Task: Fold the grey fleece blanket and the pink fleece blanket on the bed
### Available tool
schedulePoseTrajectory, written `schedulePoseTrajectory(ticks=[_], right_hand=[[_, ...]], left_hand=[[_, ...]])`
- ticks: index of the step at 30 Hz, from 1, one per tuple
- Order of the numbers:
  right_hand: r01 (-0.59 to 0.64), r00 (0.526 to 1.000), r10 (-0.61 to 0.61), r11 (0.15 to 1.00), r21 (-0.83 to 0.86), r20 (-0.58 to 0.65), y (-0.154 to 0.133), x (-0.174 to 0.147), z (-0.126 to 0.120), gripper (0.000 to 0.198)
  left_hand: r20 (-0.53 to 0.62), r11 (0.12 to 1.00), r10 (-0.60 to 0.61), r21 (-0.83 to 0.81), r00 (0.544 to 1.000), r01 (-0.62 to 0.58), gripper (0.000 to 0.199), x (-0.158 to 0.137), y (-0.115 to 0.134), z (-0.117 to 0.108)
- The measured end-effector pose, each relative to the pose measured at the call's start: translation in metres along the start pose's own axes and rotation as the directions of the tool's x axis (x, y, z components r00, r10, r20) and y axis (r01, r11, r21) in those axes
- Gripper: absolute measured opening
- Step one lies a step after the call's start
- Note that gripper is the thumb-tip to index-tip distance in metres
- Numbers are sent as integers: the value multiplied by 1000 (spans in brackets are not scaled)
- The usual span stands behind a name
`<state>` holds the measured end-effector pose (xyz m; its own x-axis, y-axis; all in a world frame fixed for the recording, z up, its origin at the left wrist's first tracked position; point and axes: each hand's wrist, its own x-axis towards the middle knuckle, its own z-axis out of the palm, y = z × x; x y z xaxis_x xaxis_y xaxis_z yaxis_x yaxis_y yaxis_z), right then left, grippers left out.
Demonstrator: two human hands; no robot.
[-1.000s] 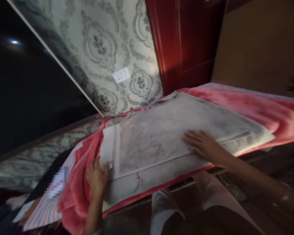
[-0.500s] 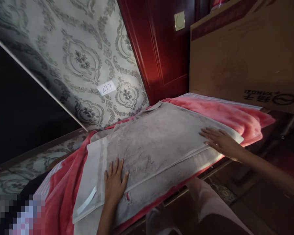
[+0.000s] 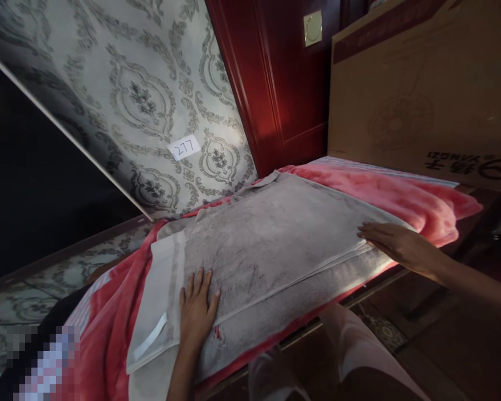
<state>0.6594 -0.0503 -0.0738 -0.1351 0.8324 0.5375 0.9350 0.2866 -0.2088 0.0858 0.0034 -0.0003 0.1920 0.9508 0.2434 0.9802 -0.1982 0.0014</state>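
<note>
A grey towel (image 3: 271,228) lies spread out in layers, its upper layer folded over so that a strip of the lower one shows along the near side. My left hand (image 3: 197,312) rests flat on its left part, fingers spread, beside the pale border band with a white tag (image 3: 151,336). My right hand (image 3: 394,242) lies on the right end near the folded edge, fingers stretched out and close together; its thumb is hard to make out. Under the towel is a red-pink plush blanket (image 3: 417,203).
Behind the towel stands a patterned wall with a paper label (image 3: 184,147) reading 277. A dark red wooden panel (image 3: 292,106) and a large cardboard box (image 3: 417,100) rise at the back right. A black screen-like panel (image 3: 33,167) is at left.
My right hand has slid to the right along the towel toward its right edge, its fingers closer together. My left hand stays in place. The view has shifted slightly.
</note>
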Motion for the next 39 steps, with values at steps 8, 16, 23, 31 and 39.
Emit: schedulePoseTrajectory(ticks=[8,16,23,31,39], right_hand=[[22,993,-19,999,28,-115,-2,-10,-9,48],[86,995,-88,995,-48,-44,-56,58,-11,54],[24,959,-1,997,-78,282,-97,130,37,71],[-121,918,145,989,-88,368,-59,104,48,77],[-230,897,304,941,-249,322,-35,116,33,75]], left_hand=[[14,1000,-2,-8,1000,3,54,-3,1,-1],[-19,1000,10,-18,1000,-11,54,-4,0,2],[-10,1000,3,-13,1000,-3,55,-5,-2,2],[14,1000,-10,-10,1000,10,55,-6,-2,2],[-5,1000,-1,-20,1000,1,55,-6,-3,6]])
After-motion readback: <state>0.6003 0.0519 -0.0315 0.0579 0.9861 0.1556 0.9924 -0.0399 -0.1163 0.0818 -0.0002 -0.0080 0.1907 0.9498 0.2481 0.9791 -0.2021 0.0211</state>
